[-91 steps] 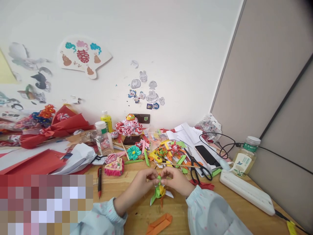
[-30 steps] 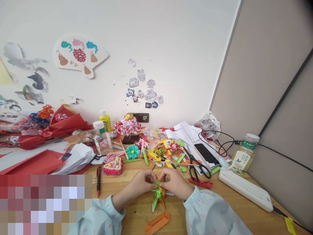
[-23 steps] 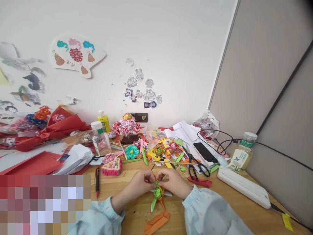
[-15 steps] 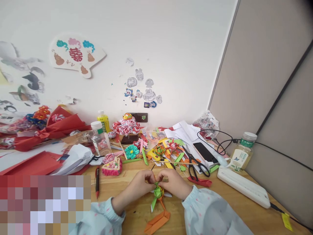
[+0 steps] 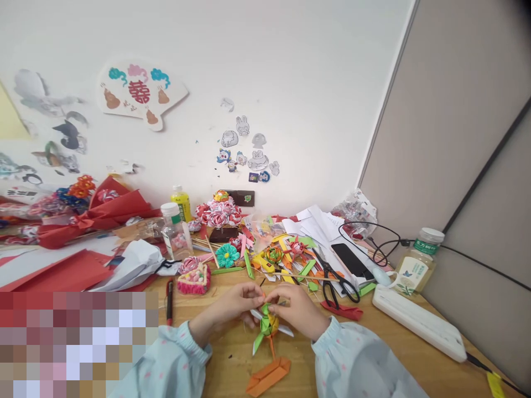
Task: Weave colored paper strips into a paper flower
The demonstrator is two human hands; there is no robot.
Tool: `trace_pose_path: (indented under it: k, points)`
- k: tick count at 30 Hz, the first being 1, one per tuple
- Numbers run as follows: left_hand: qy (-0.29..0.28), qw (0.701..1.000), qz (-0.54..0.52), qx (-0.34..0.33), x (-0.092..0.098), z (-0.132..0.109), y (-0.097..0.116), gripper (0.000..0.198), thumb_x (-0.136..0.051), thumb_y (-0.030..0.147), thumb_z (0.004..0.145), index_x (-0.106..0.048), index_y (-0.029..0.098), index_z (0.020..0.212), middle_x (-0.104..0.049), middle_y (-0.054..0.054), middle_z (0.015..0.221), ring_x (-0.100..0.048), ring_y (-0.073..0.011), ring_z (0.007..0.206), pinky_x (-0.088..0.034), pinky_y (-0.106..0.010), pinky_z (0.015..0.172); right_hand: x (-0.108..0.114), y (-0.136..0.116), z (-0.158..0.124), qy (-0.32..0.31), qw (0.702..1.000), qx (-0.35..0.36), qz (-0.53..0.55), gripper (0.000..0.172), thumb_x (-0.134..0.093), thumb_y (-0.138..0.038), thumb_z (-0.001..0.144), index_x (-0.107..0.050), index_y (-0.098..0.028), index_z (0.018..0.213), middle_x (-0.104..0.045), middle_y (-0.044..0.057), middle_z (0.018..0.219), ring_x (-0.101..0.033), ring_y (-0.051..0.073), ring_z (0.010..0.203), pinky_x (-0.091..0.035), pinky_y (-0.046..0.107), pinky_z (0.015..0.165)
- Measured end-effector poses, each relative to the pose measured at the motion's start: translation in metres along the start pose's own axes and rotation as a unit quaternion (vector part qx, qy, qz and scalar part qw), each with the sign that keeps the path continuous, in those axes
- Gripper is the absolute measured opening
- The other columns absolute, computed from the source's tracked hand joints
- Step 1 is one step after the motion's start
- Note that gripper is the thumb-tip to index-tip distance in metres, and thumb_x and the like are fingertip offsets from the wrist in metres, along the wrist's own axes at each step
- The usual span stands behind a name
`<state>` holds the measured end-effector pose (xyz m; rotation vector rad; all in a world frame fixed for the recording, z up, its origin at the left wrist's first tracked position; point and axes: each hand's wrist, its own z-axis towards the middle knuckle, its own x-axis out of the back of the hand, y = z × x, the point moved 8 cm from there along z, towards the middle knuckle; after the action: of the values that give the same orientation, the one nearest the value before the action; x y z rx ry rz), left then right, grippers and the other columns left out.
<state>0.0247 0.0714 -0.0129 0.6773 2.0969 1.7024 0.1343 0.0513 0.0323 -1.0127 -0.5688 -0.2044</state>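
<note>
Close together above the wooden table, my left hand (image 5: pixel 239 303) and my right hand (image 5: pixel 292 307) both pinch the upper part of a folded paper flower (image 5: pixel 269 325). Green, yellow and orange strips make up the flower, and white undersides stick out at its sides. Between my two sets of fingertips a bit of orange strip shows; its exact grip is partly hidden by the fingers. Below the flower hangs a thin orange strip that runs toward a wider folded orange paper piece (image 5: pixel 269 377) on the table near me.
Black scissors (image 5: pixel 332 282) lie right of my hands beside a phone (image 5: pixel 352 262). A white power strip (image 5: pixel 418 323) and a jar (image 5: pixel 418 262) stand further right. Paper scraps, a yellow cutter (image 5: pixel 264 263) and a heart-shaped box (image 5: pixel 194 279) lie ahead; a red-black pen (image 5: pixel 170 303) is at left.
The flower has turned a little, with more yellow and white showing. My left fingers have loosened and spread slightly, and the whole view has shifted a bit.
</note>
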Motion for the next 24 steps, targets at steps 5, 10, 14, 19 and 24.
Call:
trace_pose_path:
  k: [5,10,14,19,24]
  points:
    - [0.03,0.999,-0.004,-0.025,-0.001,0.002,-0.001,0.037,-0.07,0.046,0.061,-0.05,0.018,0.073,-0.057,0.004,0.064,-0.059,-0.0128,0.053,-0.047,-0.024,0.046,-0.003,-0.003,0.0,-0.001,1.0,0.015,-0.017,0.022,-0.063,0.001,0.067,-0.069,-0.02,0.071,-0.066,0.001,0.073,-0.058,0.017,0.076,-0.043,0.026,0.07]
    - [0.085,0.993,0.024,-0.076,0.006,0.005,0.006,0.03,-0.063,0.043,0.066,-0.046,0.019,0.069,-0.05,0.007,0.059,-0.053,-0.0108,0.05,-0.042,-0.022,0.044,-0.001,-0.008,-0.001,0.001,0.999,0.046,-0.022,0.022,-0.063,0.002,0.069,-0.07,-0.019,0.075,-0.066,0.002,0.076,-0.058,0.017,0.078,-0.043,0.027,0.073]
    - [0.115,0.984,0.069,-0.117,0.012,0.006,0.013,0.026,-0.063,0.039,0.066,-0.047,0.018,0.064,-0.048,0.007,0.055,-0.047,-0.0101,0.05,-0.037,-0.022,0.047,-0.002,-0.01,-0.001,-0.02,0.998,0.056,-0.033,0.013,-0.062,-0.008,0.076,-0.07,-0.018,0.079,-0.065,0.003,0.076,-0.057,0.017,0.078,-0.043,0.028,0.072]
    - [0.135,0.973,0.117,-0.145,0.016,0.006,0.017,0.024,-0.062,0.036,0.066,-0.048,0.018,0.06,-0.044,0.007,0.053,-0.042,-0.01,0.051,-0.033,-0.022,0.049,-0.005,-0.01,-0.001,-0.037,0.997,0.06,-0.031,0.018,-0.05,-0.015,0.086,-0.068,-0.018,0.086,-0.066,0.005,0.086,-0.057,0.017,0.084,-0.042,0.029,0.077]
    - [0.155,0.964,0.144,-0.16,0.015,0.004,0.021,0.024,-0.06,0.036,0.068,-0.047,0.018,0.059,-0.045,0.006,0.053,-0.042,-0.011,0.052,-0.033,-0.022,0.05,-0.006,-0.013,-0.002,-0.031,0.996,0.069,-0.049,0.021,-0.047,-0.019,0.088,-0.065,-0.018,0.078,-0.064,0.004,0.082,-0.055,0.017,0.082,-0.041,0.029,0.076]
